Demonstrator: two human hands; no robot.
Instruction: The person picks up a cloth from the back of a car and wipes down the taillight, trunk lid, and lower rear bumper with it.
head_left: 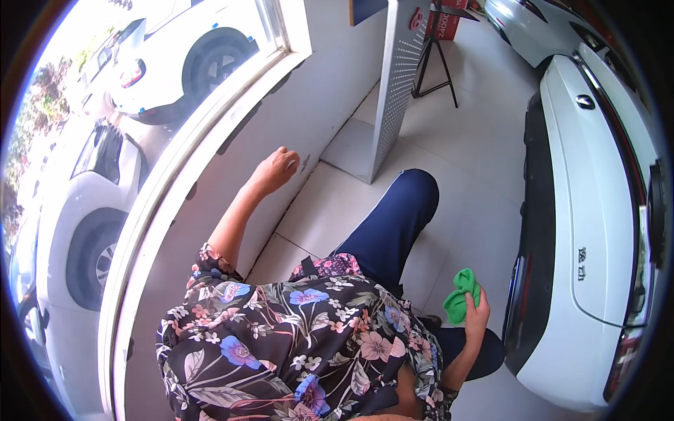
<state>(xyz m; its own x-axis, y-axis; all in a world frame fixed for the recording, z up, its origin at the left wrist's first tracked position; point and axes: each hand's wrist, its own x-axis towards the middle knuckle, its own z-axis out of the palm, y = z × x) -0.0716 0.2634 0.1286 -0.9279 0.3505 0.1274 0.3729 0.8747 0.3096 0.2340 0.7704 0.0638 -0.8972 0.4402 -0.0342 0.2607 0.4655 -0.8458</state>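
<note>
A crumpled green cloth [460, 298] is pinched in my right hand [478, 312], low on the right beside my bent knee. Part of the cloth hangs free past the fingers. My left hand [276, 170] is raised in front of the white wall [239, 175], below the window frame. Its fingers are curled in loosely and nothing shows in them; whether the hand touches the wall I cannot tell.
A white car's rear [562, 210] stands close on my right, another car [540, 28] behind it. Ahead are a perforated panel [393, 91] on a base, a black tripod [439, 70] and a red box [449, 24]. Parked cars show through the window [217, 112].
</note>
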